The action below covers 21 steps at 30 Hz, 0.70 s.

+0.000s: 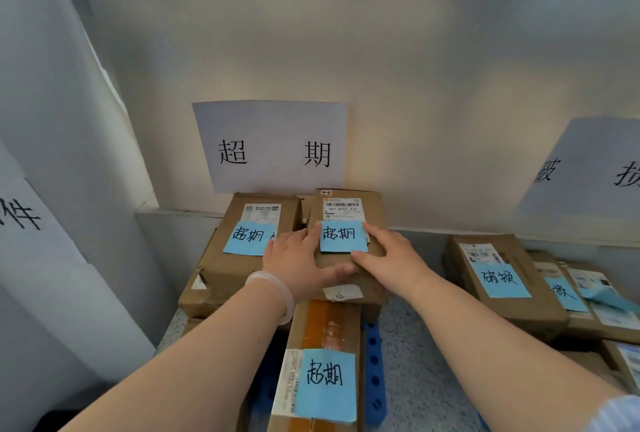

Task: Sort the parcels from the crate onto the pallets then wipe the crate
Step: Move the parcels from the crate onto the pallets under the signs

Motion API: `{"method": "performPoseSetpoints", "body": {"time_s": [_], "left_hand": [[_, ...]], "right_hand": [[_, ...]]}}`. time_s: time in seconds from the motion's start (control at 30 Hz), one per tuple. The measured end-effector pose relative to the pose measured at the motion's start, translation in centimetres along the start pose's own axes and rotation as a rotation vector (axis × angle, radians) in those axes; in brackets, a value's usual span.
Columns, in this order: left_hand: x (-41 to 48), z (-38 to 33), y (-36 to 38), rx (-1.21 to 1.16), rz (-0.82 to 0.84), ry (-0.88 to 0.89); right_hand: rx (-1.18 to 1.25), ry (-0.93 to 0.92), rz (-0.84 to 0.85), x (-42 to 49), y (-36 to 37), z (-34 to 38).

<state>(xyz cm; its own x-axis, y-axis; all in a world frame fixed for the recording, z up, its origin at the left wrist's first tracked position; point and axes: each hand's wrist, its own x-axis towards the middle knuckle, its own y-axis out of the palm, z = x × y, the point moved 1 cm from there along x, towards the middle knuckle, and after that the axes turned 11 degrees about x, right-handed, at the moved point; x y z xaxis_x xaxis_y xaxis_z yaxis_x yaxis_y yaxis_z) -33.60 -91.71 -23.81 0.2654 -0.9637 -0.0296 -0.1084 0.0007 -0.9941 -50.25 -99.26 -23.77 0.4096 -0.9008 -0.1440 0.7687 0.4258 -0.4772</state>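
Parcel (375, 215) with a blue note (343, 236) sits just below the wall sign (270, 146), on top of stacked boxes (239, 265) under that sign; left hand (294, 258) lies along its left edge, fingers (304, 234) straight and close together, thumb across the near top; right hand (391, 257) rests flat on its right top, fingers straight, pinching nothing; stiff cardboard, likely light, not slippery; best held by opposite side walls, clear of the loose note.
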Motion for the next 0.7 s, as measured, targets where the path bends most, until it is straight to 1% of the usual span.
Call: {"method": "performPoseSetpoints", "body": {"time_s": [0.17,0.23,0.7], "left_hand": [[1.0,0.2,0.2,0.005,-0.002,-0.019],[1.4,0.3,0.3,0.015,0.021,-0.021],[2.3,0.6,1.6,0.16,0.014,-0.035]], "right_hand": [[0.006,-0.016,-0.012,0.9,0.4,0.0],[-0.003,-0.016,-0.011,1.3,0.6,0.0],[0.002,-0.021,0.014,2.3,1.9,-1.3]]}}
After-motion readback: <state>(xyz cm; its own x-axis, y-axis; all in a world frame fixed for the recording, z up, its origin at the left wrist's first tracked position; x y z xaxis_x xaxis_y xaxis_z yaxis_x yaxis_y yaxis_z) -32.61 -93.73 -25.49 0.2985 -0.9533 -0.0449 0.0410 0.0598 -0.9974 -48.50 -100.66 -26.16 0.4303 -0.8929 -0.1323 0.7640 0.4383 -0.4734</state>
